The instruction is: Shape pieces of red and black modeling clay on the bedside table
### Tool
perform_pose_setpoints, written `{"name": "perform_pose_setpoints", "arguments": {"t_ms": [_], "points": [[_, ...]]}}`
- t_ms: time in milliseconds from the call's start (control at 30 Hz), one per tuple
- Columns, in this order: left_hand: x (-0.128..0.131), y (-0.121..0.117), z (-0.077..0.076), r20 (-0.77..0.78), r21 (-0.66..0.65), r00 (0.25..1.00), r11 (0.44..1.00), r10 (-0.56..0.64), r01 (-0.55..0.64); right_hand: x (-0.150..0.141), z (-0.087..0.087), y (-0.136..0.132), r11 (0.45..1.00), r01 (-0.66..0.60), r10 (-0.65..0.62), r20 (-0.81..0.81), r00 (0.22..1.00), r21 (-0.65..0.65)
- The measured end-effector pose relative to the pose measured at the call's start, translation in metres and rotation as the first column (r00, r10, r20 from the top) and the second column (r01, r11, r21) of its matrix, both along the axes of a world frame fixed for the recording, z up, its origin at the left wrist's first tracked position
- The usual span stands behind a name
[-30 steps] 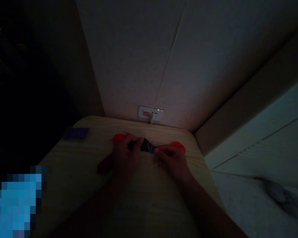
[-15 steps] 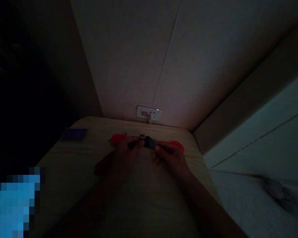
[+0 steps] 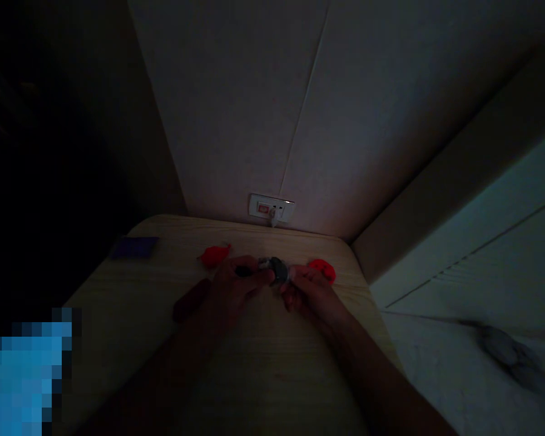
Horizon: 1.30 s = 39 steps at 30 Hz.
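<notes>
Over the wooden table, a small dark object [image 3: 280,270] with a pale marking and a clear, shiny edge is held between my two hands; the dim light hides its exact kind. The fingers of my left hand [image 3: 236,281] are closed around its left end, the thumb lying along it. My right hand [image 3: 315,290] pinches the other end, its lower fingers curled beneath. Just beyond the left hand lies a red pouch-like item [image 3: 215,256]. Another red bundle [image 3: 323,270] rests behind the right hand. A dark red oblong item [image 3: 191,301] is partly covered by my left wrist.
A purple flat packet [image 3: 135,247] lies near the left edge of the wooden tabletop [image 3: 277,375]. On the wall behind is a socket plate [image 3: 271,208] with a plug in it. A pale cabinet side [image 3: 472,230] stands to the right.
Both hands have come slightly nearer to me with the dark object, which has turned so its marking looks different. More of the red bundle behind my right hand shows.
</notes>
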<state>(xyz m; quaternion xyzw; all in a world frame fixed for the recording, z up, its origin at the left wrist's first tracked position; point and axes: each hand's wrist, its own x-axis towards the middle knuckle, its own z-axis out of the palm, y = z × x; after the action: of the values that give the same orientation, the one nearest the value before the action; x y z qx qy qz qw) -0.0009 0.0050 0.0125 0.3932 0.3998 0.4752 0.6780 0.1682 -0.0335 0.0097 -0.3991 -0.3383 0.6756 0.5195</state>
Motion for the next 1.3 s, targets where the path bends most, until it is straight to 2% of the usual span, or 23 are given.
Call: {"name": "perform_pose_setpoints", "arguments": {"t_ms": [67, 133, 200, 300, 400, 500, 567, 667, 733, 800, 900, 967, 1067, 1167, 1233, 1300], "points": [[-0.002, 0.003, 0.000, -0.139, 0.053, 0.988, 0.997, 0.068, -0.061, 0.003, -0.001, 0.001, 0.989, 0.116, -0.128, 0.132, 0.983, 0.095], [-0.005, 0.005, 0.001, -0.321, 0.189, 0.938, 0.980, 0.129, -0.071, 0.006, 0.000, 0.002, 0.964, 0.173, -0.225, 0.276, 0.935, 0.201], [-0.007, 0.004, 0.002, -0.454, 0.334, 0.870, 0.942, 0.193, -0.034, 0.008, 0.000, 0.003, 0.947, 0.179, -0.269, 0.358, 0.894, 0.265], [-0.010, 0.002, 0.005, -0.506, 0.439, 0.827, 0.899, 0.244, 0.003, 0.009, -0.001, 0.004, 0.945, 0.188, -0.278, 0.357, 0.892, 0.267], [-0.009, 0.002, 0.006, -0.470, 0.394, 0.858, 0.919, 0.208, -0.008, 0.008, -0.002, 0.006, 0.961, 0.221, -0.258, 0.261, 0.930, 0.165], [-0.008, 0.005, 0.004, -0.400, 0.252, 0.906, 0.967, 0.140, -0.038, 0.008, -0.002, 0.007, 0.974, 0.223, -0.227, 0.137, 0.964, 0.048], [-0.006, 0.007, 0.003, -0.337, 0.146, 0.935, 0.987, 0.111, -0.065, 0.007, 0.000, 0.007, 0.977, 0.209, -0.211, 0.098, 0.973, 0.030], [-0.004, 0.007, 0.004, -0.260, 0.042, 0.958, 0.992, 0.123, -0.116, 0.007, 0.002, 0.005, 0.982, 0.176, -0.184, 0.123, 0.975, 0.074], [-0.004, 0.006, 0.006, -0.293, 0.073, 0.945, 0.989, 0.144, -0.128, 0.007, 0.002, 0.005, 0.984, 0.151, -0.165, 0.156, 0.974, 0.098], [-0.005, 0.005, 0.007, -0.369, 0.185, 0.916, 0.978, 0.157, -0.093, 0.007, 0.003, 0.005, 0.983, 0.145, -0.163, 0.178, 0.970, 0.111], [-0.007, 0.003, 0.007, -0.467, 0.387, 0.865, 0.922, 0.184, 0.013, 0.008, 0.002, 0.005, 0.980, 0.152, -0.176, 0.202, 0.963, 0.126], [-0.008, 0.002, 0.006, -0.507, 0.448, 0.839, 0.892, 0.196, 0.063, 0.008, 0.000, 0.006, 0.977, 0.165, -0.192, 0.213, 0.958, 0.137], [-0.008, 0.002, 0.006, -0.491, 0.439, 0.852, 0.896, 0.180, 0.064, 0.010, -0.002, 0.008, 0.973, 0.188, -0.213, 0.207, 0.955, 0.135], [-0.008, 0.003, 0.007, -0.458, 0.363, 0.884, 0.927, 0.092, 0.092, 0.012, -0.004, 0.009, 0.977, 0.199, -0.207, 0.114, 0.972, 0.077], [-0.008, 0.004, 0.005, -0.428, 0.292, 0.904, 0.949, 0.020, 0.117, 0.014, -0.004, 0.009, 0.985, 0.173, -0.173, 0.047, 0.984, 0.014], [-0.008, 0.003, 0.002, -0.378, 0.254, 0.926, 0.962, 0.001, 0.102, 0.015, -0.003, 0.008, 0.993, 0.114, -0.113, 0.010, 0.993, -0.044]]}}
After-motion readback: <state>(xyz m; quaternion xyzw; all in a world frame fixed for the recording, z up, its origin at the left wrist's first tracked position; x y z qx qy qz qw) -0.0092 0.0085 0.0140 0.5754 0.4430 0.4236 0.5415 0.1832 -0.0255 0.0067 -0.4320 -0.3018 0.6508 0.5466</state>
